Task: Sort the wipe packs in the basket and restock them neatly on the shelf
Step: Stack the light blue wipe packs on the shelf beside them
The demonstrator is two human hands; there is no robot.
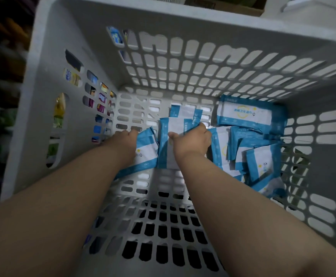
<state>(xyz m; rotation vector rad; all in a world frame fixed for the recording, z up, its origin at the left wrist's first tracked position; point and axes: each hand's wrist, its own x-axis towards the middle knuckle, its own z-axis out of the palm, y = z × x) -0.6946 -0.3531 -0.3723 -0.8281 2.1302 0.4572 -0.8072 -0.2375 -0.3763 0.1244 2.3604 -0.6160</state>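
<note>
Probably these wipe packs (pixel 253 156) at the bottom of the basket (pixel 63 47) are light, soft and a little slippery, so the right hand (pixel 193 138) clamps a small stack (pixel 175 126) by its edge and the left hand (pixel 126 136) grips one pack (pixel 146 150) at its end

In the pale grey slotted plastic basket (pixel 63 47), blue-and-white soft wipe packs (pixel 249 154) heap at three o'clock, with a few at centre.

Grey slotted plastic basket (pixel 95 37): blue-and-white wipe packs (pixel 245 114) lying loose on its perforated floor, heaped against the right wall.
</note>
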